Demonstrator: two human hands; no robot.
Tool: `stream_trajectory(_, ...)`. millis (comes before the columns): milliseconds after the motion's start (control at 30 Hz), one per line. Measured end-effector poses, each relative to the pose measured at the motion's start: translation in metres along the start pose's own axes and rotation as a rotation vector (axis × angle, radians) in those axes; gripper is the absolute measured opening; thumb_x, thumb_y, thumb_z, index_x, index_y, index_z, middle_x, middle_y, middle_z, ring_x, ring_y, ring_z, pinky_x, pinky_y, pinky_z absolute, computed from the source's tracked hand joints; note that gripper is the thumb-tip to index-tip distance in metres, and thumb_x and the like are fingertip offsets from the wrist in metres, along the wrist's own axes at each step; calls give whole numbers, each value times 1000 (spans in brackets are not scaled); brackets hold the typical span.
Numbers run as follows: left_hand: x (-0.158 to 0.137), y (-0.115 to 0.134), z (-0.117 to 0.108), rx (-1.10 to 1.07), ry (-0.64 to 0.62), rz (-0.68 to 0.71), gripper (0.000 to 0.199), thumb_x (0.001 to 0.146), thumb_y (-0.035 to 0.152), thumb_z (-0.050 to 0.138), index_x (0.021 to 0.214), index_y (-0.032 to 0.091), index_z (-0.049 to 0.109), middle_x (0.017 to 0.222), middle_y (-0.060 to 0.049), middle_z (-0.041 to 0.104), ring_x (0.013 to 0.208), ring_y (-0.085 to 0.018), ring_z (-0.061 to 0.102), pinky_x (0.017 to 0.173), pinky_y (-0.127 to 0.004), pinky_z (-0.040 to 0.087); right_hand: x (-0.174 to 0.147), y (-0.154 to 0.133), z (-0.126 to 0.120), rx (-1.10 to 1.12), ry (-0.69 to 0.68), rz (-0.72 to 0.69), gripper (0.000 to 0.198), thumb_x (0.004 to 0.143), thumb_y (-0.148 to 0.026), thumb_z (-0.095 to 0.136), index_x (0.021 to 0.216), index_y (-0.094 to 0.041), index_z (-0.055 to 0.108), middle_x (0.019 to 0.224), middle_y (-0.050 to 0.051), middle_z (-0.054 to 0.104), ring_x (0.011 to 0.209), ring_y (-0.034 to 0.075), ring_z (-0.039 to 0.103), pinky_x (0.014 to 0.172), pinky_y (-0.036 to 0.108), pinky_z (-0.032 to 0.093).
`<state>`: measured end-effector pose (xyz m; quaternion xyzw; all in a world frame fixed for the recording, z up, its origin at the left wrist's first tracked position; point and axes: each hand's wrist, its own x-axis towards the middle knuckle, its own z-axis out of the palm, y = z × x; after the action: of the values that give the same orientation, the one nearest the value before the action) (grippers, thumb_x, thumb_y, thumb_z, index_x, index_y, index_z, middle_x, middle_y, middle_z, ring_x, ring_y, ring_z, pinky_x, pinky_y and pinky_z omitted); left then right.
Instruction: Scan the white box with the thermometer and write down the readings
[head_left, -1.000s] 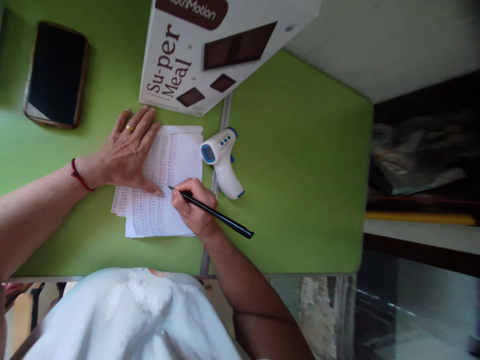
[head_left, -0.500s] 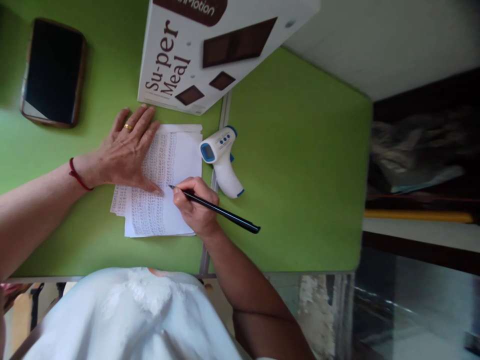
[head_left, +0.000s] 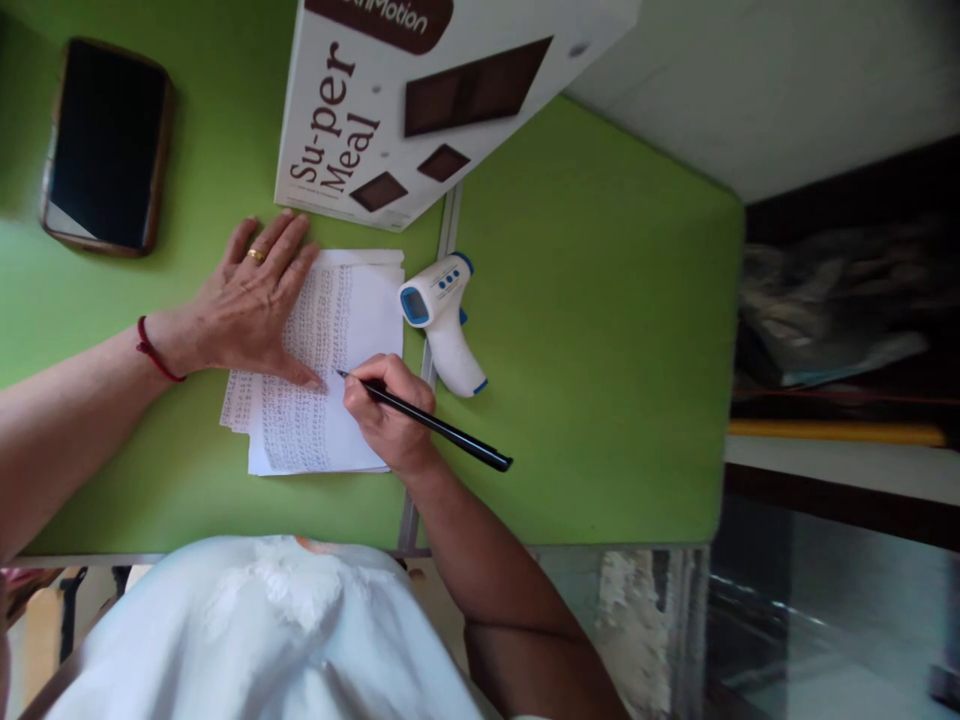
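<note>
My right hand (head_left: 391, 412) grips a black pen (head_left: 450, 432), its tip at the written lines on a white sheet of paper (head_left: 364, 330). Rows of small handwriting cover much of the sheet, and other sheets lie beneath it. Flat across the left part of the papers rests my left hand (head_left: 259, 300), fingers outstretched, with a gold ring and a red wrist cord. A white and blue infrared thermometer (head_left: 444, 322) lies just right of the papers.
Behind the papers stands a white box (head_left: 330, 130) printed "Su-per Meal". A phone (head_left: 109, 145) in a brown case lies at the far left of the green table (head_left: 600, 350). Past the table's right edge is a dark shelf with a yellow strip (head_left: 836, 432).
The pen's back end has swung slightly left and down, and my right hand has shifted a little left. My left hand stays in place.
</note>
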<state>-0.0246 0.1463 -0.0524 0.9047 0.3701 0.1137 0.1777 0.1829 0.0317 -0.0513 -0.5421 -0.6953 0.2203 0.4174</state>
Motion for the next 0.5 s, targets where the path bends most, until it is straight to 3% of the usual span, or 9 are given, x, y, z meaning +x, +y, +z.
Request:
stream_trajectory(67, 0, -1, 1, 4, 2, 3, 140, 61, 104, 50, 155, 2, 36, 166, -32, 25, 155, -50, 21, 126, -61, 6, 0, 0, 0, 12, 2, -17, 18, 93, -30, 59, 77, -25, 53, 64, -5, 61, 54, 11, 55, 56, 24, 47)
stream_trajectory(233, 0, -5, 4, -66, 51, 23, 128, 64, 101, 52, 157, 14, 37, 166, -21, 30, 155, -50, 21, 126, -63, 4, 1, 0, -1, 20, -12, -38, 19, 93, -29, 61, 76, -25, 52, 62, -6, 59, 52, 10, 53, 53, 23, 45)
stream_trajectory(500, 0, -1, 0, 11, 8, 19, 141, 61, 104, 51, 157, 3, 32, 167, -31, 24, 155, -51, 20, 126, -62, 6, 0, 1, -1, 32, 5, -31, 17, 93, -27, 60, 77, -24, 53, 63, -5, 60, 54, 10, 54, 55, 24, 46)
